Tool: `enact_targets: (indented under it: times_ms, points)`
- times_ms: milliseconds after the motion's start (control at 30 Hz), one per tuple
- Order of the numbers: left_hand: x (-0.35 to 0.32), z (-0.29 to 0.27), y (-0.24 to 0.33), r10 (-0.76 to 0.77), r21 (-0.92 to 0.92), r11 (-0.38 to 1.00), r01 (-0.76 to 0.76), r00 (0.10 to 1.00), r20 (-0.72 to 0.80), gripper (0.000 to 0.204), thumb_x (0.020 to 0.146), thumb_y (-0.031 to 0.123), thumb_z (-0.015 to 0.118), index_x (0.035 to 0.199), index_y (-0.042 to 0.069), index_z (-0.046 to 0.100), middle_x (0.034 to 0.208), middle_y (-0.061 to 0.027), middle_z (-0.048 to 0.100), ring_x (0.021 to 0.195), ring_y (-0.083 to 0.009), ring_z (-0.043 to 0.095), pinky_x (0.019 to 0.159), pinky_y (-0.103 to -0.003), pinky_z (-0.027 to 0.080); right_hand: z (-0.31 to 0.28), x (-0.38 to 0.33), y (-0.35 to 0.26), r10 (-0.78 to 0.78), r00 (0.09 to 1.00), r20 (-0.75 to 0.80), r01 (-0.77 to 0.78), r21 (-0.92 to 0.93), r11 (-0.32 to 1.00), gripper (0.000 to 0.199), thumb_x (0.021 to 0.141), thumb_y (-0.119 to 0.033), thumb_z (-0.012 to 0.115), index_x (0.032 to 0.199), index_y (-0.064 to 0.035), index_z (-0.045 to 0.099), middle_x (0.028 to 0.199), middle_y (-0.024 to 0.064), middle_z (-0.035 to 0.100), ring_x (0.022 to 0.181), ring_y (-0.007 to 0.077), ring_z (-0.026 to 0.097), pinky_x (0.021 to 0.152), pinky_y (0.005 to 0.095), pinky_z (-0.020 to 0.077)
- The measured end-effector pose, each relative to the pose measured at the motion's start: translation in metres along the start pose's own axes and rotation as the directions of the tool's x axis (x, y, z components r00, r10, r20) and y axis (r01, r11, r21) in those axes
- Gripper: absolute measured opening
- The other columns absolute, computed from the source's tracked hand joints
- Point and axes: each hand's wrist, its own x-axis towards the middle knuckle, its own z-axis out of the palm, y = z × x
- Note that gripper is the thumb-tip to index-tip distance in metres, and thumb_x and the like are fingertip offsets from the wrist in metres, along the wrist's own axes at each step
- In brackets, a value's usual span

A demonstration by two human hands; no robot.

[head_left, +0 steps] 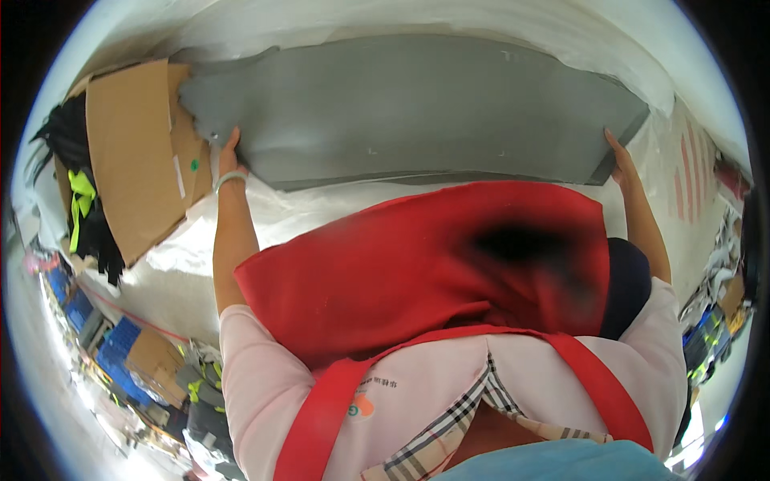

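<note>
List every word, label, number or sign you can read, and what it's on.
Pink shirt: small dark characters by an orange-and-green logo; not transcribed.
Gray sheet: faint pale marks, too small to read.
Cardboard: green round sticker, white strip; nothing legible.

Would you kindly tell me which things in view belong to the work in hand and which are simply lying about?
In hand:
Long, flat grey sheet
Left hand and right hand, holding its opposite ends

Apparently lying about:
Flat brown cardboard piece, left
Black fabric-like pile beside it
Blue plastic-looking crates, lower left
</note>
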Motion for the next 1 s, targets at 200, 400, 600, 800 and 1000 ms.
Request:
enact_targets:
  times_ms: [200,400,600,800,1000]
  points:
    - [0.047,-0.017,-0.001,0.041,0.114,0.993,-0.038,0.999,-0.024,0.062,0.082,0.025,0.075,0.133,0.003,0.049,0.133,-0.0084,0.055,0.123,-0.0258,0.050,0.108,-0.041,0.037,0.006,-0.011,-0.003,0.031,0.999,-0.027,-0.030,0.059,0.998,0.073,0.083,-0.037,0.074,0.136,0.0023,0.044,0.134,0.0146,0.053,0.122,0.0268,0.052,0.104,0.0375,0.0412]
    - [0.070,-0.016,0.001,-0.011,0.110,0.994,0.005,0.998,0.054,0.062,0.083,0.027,0.075,0.133,0.001,0.049,0.133,-0.0100,0.055,0.121,-0.0274,0.051,0.107,-0.041,0.037,0.005,-0.008,-0.001,-0.003,0.995,-0.095,0.004,0.012,1.000,0.071,0.081,-0.037,0.077,0.131,0.0049,0.049,0.127,0.0152,0.058,0.116,0.0270,0.056,0.099,0.0410,0.0449]
    - [0.040,0.000,-0.001,0.618,0.931,0.363,-0.027,0.755,-0.219,0.090,0.081,0.042,0.073,0.143,-0.006,0.029,0.145,-0.0171,0.039,0.133,-0.0370,0.035,0.109,-0.044,0.033,0.035,-0.015,-0.041,-0.687,0.613,-0.389,-0.008,-0.873,0.488,0.064,0.081,-0.037,0.074,0.133,-0.0075,0.051,0.116,0.0177,0.061,0.108,0.0259,0.059,0.092,0.0365,0.0481]
    - [-0.005,0.101,0.026,0.519,0.613,-0.381,-0.692,0.388,0.761,0.072,0.088,0.023,0.064,0.147,0.006,0.028,0.147,-0.0228,0.035,0.135,-0.0418,0.034,0.109,-0.048,0.032,0.150,0.007,-0.112,-0.543,0.566,0.621,0.811,-0.538,0.230,0.044,0.087,-0.026,0.065,0.124,-0.0048,0.055,0.104,0.0102,0.066,0.088,0.0201,0.064,0.083,0.0322,0.0507]
    - [0.023,0.282,0.109,0.642,0.603,-0.101,-0.791,0.411,0.647,0.083,0.083,0.037,0.068,0.149,0.012,0.024,0.148,-0.0251,0.032,0.132,-0.0422,0.038,0.105,-0.049,0.038,0.127,0.091,-0.231,-0.628,0.777,0.036,0.465,-0.706,0.534,0.067,0.086,-0.041,0.067,0.133,0.0022,0.050,0.132,0.0224,0.053,0.118,0.0334,0.053,0.098,0.0452,0.0455]
